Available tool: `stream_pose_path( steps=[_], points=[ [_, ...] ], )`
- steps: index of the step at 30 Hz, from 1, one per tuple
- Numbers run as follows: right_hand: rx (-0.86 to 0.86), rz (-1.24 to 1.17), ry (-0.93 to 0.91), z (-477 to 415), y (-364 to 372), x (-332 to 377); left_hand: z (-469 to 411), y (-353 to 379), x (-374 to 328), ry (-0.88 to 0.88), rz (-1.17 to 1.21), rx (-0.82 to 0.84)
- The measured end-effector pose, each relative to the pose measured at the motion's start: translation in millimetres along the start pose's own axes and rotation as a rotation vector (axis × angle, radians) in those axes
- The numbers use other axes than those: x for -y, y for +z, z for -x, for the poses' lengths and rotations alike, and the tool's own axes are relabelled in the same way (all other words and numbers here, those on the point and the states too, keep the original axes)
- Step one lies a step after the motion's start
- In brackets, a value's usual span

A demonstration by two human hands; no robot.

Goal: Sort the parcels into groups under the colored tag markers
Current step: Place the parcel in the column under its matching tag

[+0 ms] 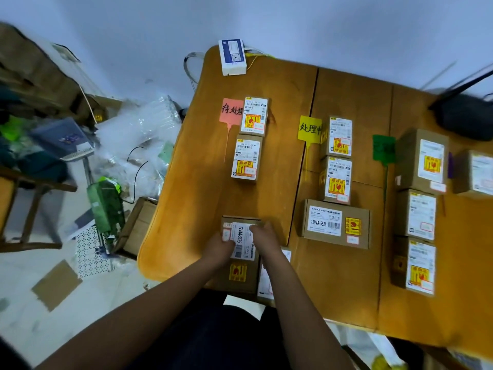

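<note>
A long brown parcel (pixel 241 273) with a white label and a yellow sticker lies at the table's near edge, in line below the pink tag (pixel 230 110). My left hand (pixel 220 245) and my right hand (pixel 265 236) both rest on its top, fingers curled over the label. Two small parcels (pixel 253 116) (pixel 246 157) lie in a column beside the pink tag. Beside the yellow tag (pixel 309 129) sit two small parcels (pixel 338 137) (pixel 336 180) and one long parcel (pixel 336 224). By the green tag (pixel 383 148) stand three parcels (pixel 424 160) (pixel 418 214) (pixel 416 265).
A white device box (pixel 232 57) sits at the table's far corner and a black object (pixel 466 116) at the far right. Another parcel (pixel 477 173) lies at the right edge. Left of the wooden table (pixel 186 209), the floor holds plastic wrap, cardboard and a chair.
</note>
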State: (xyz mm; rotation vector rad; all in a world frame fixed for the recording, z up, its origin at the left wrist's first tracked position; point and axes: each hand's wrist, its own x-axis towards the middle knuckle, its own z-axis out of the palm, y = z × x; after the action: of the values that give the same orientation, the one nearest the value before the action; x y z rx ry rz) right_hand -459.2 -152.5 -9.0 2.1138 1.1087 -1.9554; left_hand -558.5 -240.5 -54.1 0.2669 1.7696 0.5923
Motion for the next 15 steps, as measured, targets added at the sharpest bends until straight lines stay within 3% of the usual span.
stream_pose_path(
  steps=[8, 12, 15],
  points=[
    [0.004, 0.043, -0.219, 59, -14, 50, 31, -17, -19, 0.105, 0.183, -0.161],
    [-0.018, 0.115, -0.482, 84, -8, 89, 51, -43, -45, 0.315, 0.182, -0.308],
    [0.002, 0.174, -0.726, 103, -14, 121, 73, -60, -89, 0.446, 0.31, -0.413]
  ],
)
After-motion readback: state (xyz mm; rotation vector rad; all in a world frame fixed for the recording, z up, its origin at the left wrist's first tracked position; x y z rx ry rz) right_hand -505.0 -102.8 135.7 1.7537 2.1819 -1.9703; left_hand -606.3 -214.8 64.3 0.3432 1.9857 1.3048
